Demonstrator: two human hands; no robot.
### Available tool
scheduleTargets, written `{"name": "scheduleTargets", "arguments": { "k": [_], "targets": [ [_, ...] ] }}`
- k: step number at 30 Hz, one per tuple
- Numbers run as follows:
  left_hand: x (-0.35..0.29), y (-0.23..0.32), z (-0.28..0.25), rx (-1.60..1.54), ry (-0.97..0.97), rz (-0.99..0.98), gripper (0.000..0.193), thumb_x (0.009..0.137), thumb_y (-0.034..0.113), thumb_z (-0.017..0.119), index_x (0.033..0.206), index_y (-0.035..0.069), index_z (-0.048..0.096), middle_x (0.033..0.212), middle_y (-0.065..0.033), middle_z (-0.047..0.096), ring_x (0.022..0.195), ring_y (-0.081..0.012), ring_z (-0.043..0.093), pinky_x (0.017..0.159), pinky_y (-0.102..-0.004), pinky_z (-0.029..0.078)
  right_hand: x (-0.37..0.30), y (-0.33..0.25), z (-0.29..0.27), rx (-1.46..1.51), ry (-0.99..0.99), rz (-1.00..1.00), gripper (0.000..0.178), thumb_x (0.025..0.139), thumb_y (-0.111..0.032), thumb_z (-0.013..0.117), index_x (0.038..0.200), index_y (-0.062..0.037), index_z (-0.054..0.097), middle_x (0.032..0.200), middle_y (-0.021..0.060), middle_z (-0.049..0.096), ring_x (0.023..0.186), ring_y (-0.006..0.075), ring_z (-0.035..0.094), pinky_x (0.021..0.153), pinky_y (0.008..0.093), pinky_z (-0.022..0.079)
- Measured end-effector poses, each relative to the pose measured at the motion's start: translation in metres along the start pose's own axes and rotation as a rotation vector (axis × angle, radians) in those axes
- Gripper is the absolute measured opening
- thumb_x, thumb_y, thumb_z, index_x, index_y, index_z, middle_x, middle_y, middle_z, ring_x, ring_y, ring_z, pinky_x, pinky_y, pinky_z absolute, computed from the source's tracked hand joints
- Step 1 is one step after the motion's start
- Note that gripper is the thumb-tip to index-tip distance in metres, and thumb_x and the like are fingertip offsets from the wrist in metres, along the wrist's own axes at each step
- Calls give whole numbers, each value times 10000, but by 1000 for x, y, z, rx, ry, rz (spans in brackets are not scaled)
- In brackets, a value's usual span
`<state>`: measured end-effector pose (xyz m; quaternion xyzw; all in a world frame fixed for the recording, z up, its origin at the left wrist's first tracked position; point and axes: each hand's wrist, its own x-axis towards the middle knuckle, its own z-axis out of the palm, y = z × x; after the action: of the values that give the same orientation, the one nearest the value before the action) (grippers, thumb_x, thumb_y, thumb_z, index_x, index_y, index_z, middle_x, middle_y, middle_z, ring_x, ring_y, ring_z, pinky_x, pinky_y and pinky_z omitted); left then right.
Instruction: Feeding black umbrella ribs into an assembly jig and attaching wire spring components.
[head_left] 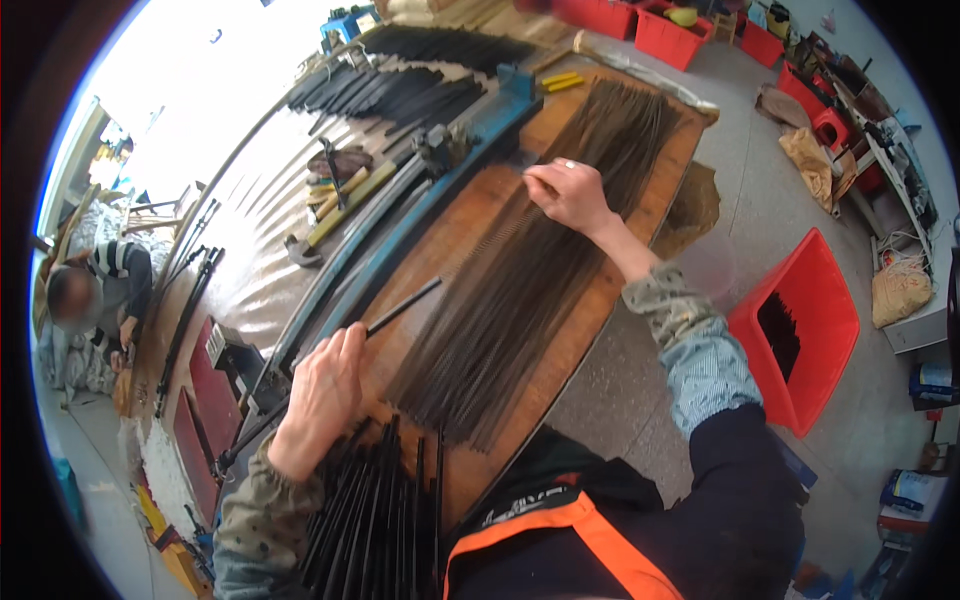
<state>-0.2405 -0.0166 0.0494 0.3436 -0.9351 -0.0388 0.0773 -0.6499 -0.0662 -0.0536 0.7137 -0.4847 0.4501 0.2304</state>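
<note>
My left hand (325, 390) is closed around a black tube (405, 305), which points up and away to the right. Over the pile on the bench, my right hand (570, 195) makes a pinch. A long thin coil spring (487, 240) runs faintly from near the tube's far end toward those fingers; its exact ends are blurred. Beneath lies a wide bundle of long, thin, dark springs (520, 310) on the wooden board (600, 335). Below my left hand, several black tubes (365, 520) stand bunched together near my body.
A blue metal rail (400, 225) runs along the board's left side. Beyond it lie a hammer (305, 250) and heaps of black tubes (390, 95). On the floor at right stands a red bin (825, 340) with dark pieces inside. Another person (110, 285) sits at far left.
</note>
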Motion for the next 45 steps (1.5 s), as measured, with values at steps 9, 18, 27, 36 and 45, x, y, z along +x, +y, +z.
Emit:
{"name": "scheduleTargets", "arguments": {
  "k": [9, 18, 27, 36, 45],
  "targets": [
    [8, 8, -6, 20, 7, 49, 305, 903, 44, 558, 1207, 35, 532, 805, -137, 576, 771, -326, 635, 641, -423, 517, -17, 23, 25, -47, -107, 215, 102, 816, -198, 738, 888, -129, 761, 666, 80, 650, 592, 263, 622, 602, 365, 528],
    [6, 3, -6, 26, 60, 34, 335, 901, 63, 605, 1233, 58, 563, 761, -134, 559, 712, -326, 626, 631, -426, 515, -27, 54, 4, -366, -151, 106, 256, 820, -271, 703, 609, -149, 624, 516, 69, 593, 508, 213, 608, 663, 369, 435],
    [4, 9, -1, 18, -4, -9, 340, 907, 73, 606, 1246, 76, 581, 787, -124, 578, 717, -332, 632, 623, -426, 527, 23, -92, 22, 310, -122, -271, 28, 837, -198, 702, 834, -182, 680, 508, -19, 502, 471, 164, 520, 709, 307, 423],
    [-37, -1, -28, 51, 97, -57, 380, 890, 41, 614, 1264, 110, 618, 753, -125, 559, 680, -291, 614, 616, -407, 511, 25, -171, 8, 528, -338, 12, 506, 854, -490, 702, 1257, -189, 650, 626, 8, 583, 624, 147, 573, 834, 317, 418],
    [-84, -4, -54, 67, 227, -152, 400, 874, -20, 609, 1251, 109, 647, 739, -122, 523, 680, -278, 572, 642, -418, 470, 19, -187, 31, 728, -195, 93, 313, 881, -364, 697, 1104, -150, 748, 686, -5, 657, 615, 98, 605, 610, 278, 518]
  ]
}}
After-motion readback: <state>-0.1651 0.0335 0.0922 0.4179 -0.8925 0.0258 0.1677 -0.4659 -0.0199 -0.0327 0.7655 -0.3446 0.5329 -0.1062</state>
